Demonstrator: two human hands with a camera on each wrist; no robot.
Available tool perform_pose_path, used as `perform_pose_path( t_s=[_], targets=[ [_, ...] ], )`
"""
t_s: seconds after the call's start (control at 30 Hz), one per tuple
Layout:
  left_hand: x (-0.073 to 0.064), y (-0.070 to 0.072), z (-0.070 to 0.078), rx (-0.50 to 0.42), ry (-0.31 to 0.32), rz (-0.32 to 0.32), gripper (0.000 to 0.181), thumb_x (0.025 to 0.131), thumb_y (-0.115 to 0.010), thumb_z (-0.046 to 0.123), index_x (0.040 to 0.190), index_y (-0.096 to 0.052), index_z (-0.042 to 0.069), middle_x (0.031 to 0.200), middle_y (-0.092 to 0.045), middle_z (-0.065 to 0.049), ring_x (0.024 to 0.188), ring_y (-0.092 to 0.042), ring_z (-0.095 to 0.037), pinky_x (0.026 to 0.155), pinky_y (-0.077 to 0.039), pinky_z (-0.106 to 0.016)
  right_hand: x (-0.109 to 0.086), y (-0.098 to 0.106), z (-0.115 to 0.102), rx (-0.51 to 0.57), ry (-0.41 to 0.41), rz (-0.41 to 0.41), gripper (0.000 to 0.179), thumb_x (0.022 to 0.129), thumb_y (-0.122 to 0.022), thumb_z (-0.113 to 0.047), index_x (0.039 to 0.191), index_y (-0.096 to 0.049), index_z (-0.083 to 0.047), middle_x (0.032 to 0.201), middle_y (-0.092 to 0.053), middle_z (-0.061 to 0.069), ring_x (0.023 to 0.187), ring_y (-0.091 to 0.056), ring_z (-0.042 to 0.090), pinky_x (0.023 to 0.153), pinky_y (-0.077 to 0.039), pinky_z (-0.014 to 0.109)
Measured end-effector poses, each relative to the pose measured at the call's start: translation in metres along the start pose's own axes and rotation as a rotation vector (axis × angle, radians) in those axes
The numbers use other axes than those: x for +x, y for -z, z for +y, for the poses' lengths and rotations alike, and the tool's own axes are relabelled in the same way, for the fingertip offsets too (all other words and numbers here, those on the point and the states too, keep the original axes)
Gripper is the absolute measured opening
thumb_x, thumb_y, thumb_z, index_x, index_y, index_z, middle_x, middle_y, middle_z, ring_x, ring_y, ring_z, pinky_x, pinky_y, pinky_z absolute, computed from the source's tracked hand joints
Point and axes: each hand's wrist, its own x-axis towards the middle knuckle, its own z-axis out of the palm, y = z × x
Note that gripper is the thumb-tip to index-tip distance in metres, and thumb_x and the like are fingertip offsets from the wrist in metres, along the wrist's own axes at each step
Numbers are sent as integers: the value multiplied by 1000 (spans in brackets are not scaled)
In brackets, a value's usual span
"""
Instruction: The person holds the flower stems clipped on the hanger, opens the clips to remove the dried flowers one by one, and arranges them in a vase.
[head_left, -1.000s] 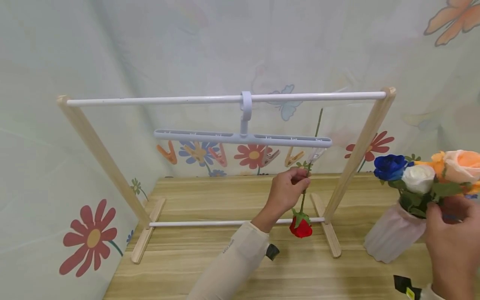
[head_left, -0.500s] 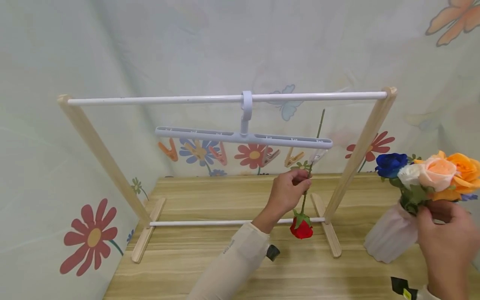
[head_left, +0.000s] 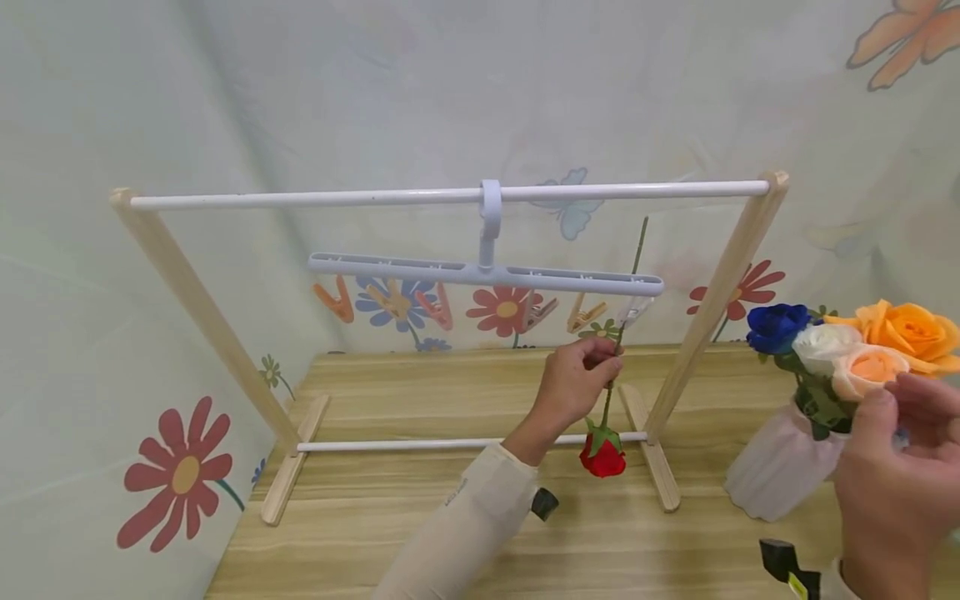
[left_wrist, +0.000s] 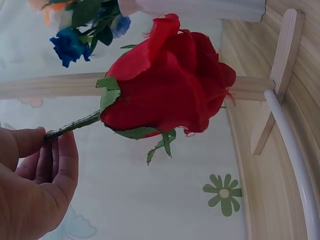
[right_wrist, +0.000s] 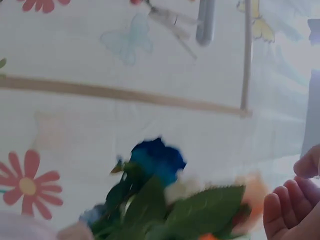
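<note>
In the head view my left hand (head_left: 573,379) pinches the stem of an artificial red rose (head_left: 602,457) between thumb and fingertips. The rose hangs head down, its stem running up past the clear clip (head_left: 636,311) at the right end of a pale blue hanger (head_left: 420,268). Close up, the left wrist view shows the red bloom (left_wrist: 165,82) beyond the pinching fingers. At the right, my right hand (head_left: 900,475) is beside a peach rose (head_left: 866,368), fingers loosely bent and thumb close under its petals. In the right wrist view, thumb and fingers are apart, with nothing between them.
A white vase (head_left: 780,467) holds the peach, orange (head_left: 911,329), white (head_left: 821,346) and blue (head_left: 777,327) roses. The hanger hooks over the top bar (head_left: 337,198) of a wooden-sided rack. Several coloured clips hang below it, including an orange one (head_left: 335,300).
My right hand has shifted from the stems at the vase mouth to beside the peach rose. The peach rose has moved left and down. My left hand has stayed in place.
</note>
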Motion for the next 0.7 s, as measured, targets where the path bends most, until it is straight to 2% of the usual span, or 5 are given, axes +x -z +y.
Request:
perform_pose_path(
  t_s=[0.13,0.2,0.33,0.57,0.7],
  targets=[
    [-1,0,3,-8,2,-1,18,98,-68,17,113,-73,6,101,-75,-6,76,-64,-1,70,-57,-16,-4,-11,-11,8,163,-87,24,95,-65,-10,119,-70,-13,103,-53,-31,89,-53,-8,87,-47,8],
    [-2,-1,5,-14,8,-7,18,98,-68,17,112,-73,7,101,-75,-6,75,-64,-1,70,-57,-16,-6,-18,-14,3,201,-130,27,92,-68,-9,119,-71,-10,103,-53,-33,90,-55,-10,89,-48,6],
    [-3,-1,7,-19,14,-16,20,98,-69,17,113,-73,5,100,-75,-6,73,-63,0,68,-56,-15,-10,-36,-15,-4,165,-220,37,90,-73,-11,127,-68,-9,103,-56,-31,90,-58,-11,88,-47,3],
    [-5,-1,8,-42,21,-16,18,98,-69,15,112,-73,6,99,-75,-6,74,-64,-3,70,-58,-18,-15,-71,-16,-32,107,-418,46,92,-74,-16,133,-59,-3,112,-66,9,87,-55,-12,83,-44,-2],
    [-4,-2,8,-53,22,-17,17,97,-70,16,111,-73,7,98,-75,-5,73,-66,-4,72,-61,-24,-17,-89,-22,-36,65,-522,50,92,-75,-24,134,-57,-3,116,-67,12,92,-62,-1,84,-47,2]
  ],
)
